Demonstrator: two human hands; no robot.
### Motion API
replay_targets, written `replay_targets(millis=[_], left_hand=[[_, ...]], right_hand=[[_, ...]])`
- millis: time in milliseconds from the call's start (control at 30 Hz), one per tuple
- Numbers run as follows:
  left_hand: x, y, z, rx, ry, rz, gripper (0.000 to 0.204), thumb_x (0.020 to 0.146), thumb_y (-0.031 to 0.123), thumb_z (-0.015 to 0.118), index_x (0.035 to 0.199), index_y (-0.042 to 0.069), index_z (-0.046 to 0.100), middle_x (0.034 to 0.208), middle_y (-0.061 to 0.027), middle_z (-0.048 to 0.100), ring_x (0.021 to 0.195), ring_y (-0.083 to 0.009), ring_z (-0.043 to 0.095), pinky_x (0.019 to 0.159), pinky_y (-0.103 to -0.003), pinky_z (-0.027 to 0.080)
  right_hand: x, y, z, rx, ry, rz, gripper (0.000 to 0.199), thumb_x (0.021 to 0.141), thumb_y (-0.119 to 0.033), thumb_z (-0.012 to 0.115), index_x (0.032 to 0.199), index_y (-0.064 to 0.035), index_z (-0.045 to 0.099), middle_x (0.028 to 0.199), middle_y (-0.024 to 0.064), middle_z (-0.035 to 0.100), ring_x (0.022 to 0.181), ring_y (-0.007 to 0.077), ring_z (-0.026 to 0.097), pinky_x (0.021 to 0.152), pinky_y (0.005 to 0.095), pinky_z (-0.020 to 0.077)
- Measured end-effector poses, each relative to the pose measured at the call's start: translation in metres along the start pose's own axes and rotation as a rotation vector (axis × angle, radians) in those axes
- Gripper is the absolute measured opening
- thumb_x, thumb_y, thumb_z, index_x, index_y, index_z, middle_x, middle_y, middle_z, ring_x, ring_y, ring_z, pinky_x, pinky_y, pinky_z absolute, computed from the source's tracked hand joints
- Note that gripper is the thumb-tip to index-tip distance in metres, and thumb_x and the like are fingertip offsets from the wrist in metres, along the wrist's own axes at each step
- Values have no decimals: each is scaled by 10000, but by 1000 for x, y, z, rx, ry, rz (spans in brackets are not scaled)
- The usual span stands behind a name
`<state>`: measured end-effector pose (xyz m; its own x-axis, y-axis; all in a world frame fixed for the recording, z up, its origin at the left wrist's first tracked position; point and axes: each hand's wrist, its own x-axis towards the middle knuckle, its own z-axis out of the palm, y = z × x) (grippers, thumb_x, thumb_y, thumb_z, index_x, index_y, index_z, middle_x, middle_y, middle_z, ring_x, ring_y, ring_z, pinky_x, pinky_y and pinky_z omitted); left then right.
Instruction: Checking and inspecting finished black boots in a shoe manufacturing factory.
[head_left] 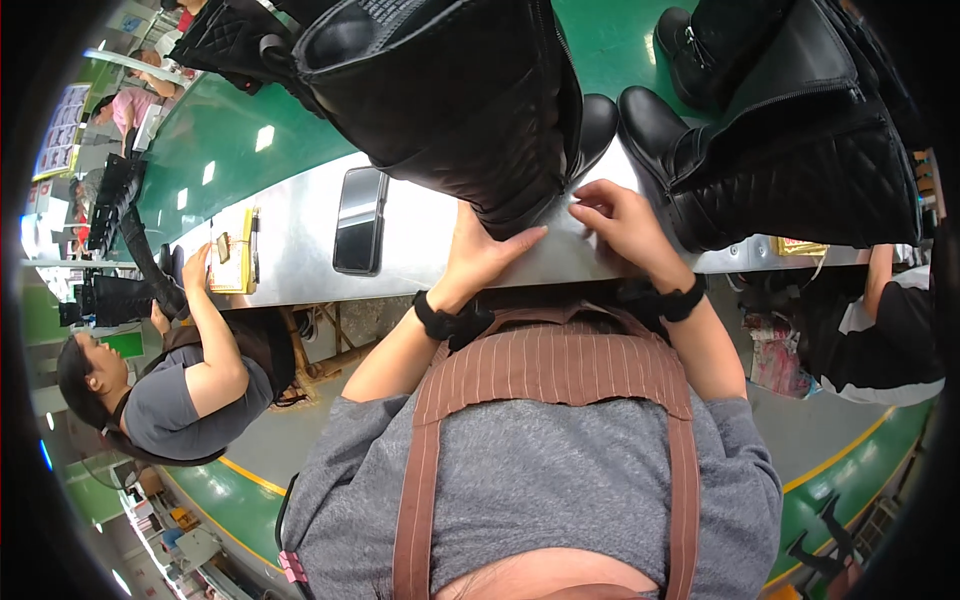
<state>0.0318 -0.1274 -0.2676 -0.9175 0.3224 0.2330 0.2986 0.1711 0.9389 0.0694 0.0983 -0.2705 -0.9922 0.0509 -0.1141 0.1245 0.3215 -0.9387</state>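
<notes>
A tall black leather boot [450,110] stands in front of me on the metal tabletop, its wide shaft leaning toward the upper left. My left hand [483,256] grips it low at the heel, thumb stretched out to the right and the other fingers hidden behind the leather. Just right of the boot's ankle is my right hand [625,225], its fingers half curled and slightly apart, with nothing visible between them. Close by on the right, a second black boot [790,170] with a quilted shaft and a side zipper has its toe toward the first.
Left of the boot lies a dark phone [360,220]. A yellow-edged pad [235,250] is farther left, beside a seated co-worker [200,390]. Beyond the metal edge runs a green surface [270,130] with more black boots. Another person [880,330] is at the right.
</notes>
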Motion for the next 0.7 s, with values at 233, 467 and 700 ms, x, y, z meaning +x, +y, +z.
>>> replay_targets(millis=[233, 467, 700], left_hand=[[1, -2, -1, -150, -1, -137, 445, 718, 111, 823, 1098, -30, 637, 1041, -117, 701, 948, -194, 670, 854, -314, 521], [-12, 15, -18, 96, 23, -137, 390, 720, 95, 804, 1065, -16, 660, 999, -129, 710, 941, -202, 680, 840, -318, 524], [-13, 5, -22, 170, -24, -72, 420, 704, 141, 824, 1064, -5, 665, 997, -136, 712, 963, -219, 680, 864, -339, 521]], right_hand=[[20, -10, 17, 64, -242, 170, 276, 970, -253, 589, 830, -17, 621, 677, 16, 606, 545, 78, 525, 516, 241, 436], [9, -10, 45, 538, -390, 257, 322, 998, -277, 528, 761, -69, 593, 671, -23, 555, 557, 40, 455, 514, 186, 358], [-8, -133, 0, 555, -356, -267, 362, 1020, -252, 500, 728, -49, 564, 608, -9, 529, 493, 38, 429, 474, 199, 346]])
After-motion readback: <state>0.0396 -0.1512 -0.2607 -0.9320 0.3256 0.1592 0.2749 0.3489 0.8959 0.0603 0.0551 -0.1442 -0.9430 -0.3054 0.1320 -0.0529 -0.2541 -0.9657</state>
